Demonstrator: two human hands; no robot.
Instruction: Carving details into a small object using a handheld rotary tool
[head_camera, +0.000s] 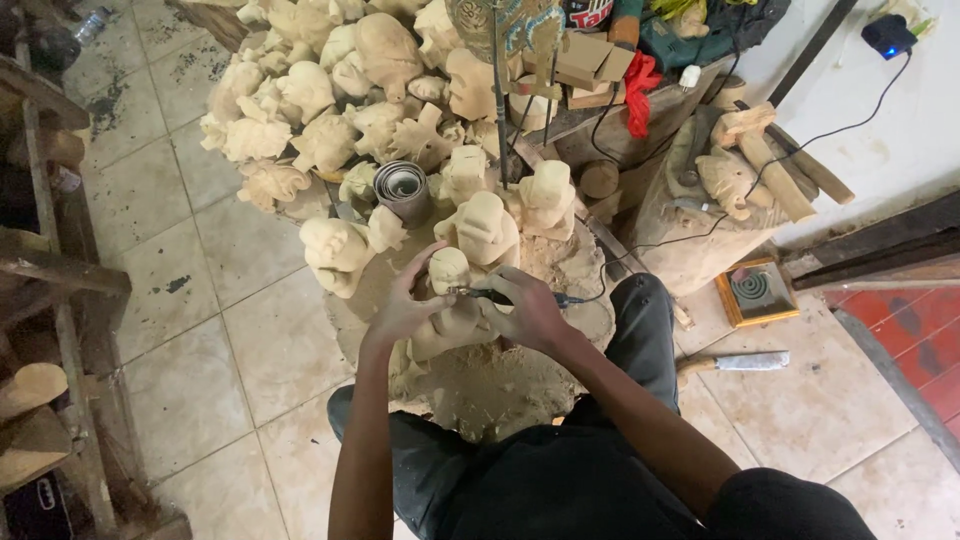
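The floor (250, 330) is made of big pale tiles, and a person sits on it in dark trousers. A big heap of pale carved wood figures (330, 90) fills the top of the view, piled up behind the hands. To the right stands a lumpy wood block (690, 240) with more carved pieces and some round sticks on top. In front of the knees lies a low, dusty wood stump (500, 390), right under the hands.

The left hand (405, 310) and the right hand (530, 310) meet over the stump. Between them is a small carved figure (450, 300) with a round head, close to the bigger figures behind it. The left hand's fingers (425, 262) are curled tight around the figure and hold it up. The right hand's fingers are closed on a thin dark tool (480, 294), and its tip touches the figure. A black cord (600, 285) runs from the tool off to the right.

A roll of sandpaper (402, 188) stands among the figures. A small framed picture with rings (757, 291) lies on the floor to the right. Near it lies a knife (735, 362) with a wide flat blade.
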